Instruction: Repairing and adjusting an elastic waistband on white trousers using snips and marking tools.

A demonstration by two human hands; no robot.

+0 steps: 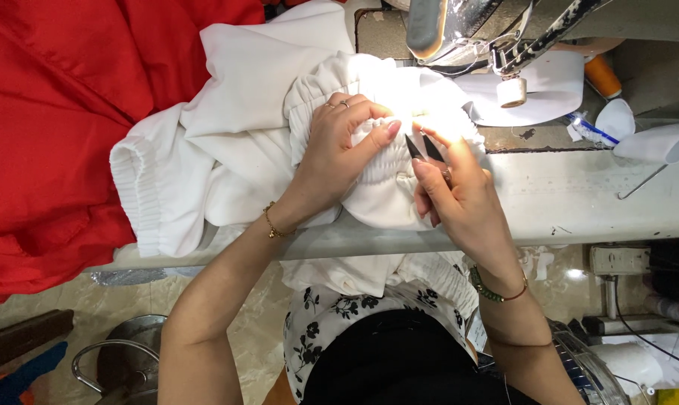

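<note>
Right hand (459, 196) grips snips (423, 148) — tips on white garment (369, 161); left hand (339, 146) pins it.

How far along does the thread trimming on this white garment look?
Done: the white garment has gathered elastic sewn in. In hand: left hand pins the gathers while right hand points snips at them. Left: how much trimming remains cannot be told.
</note>
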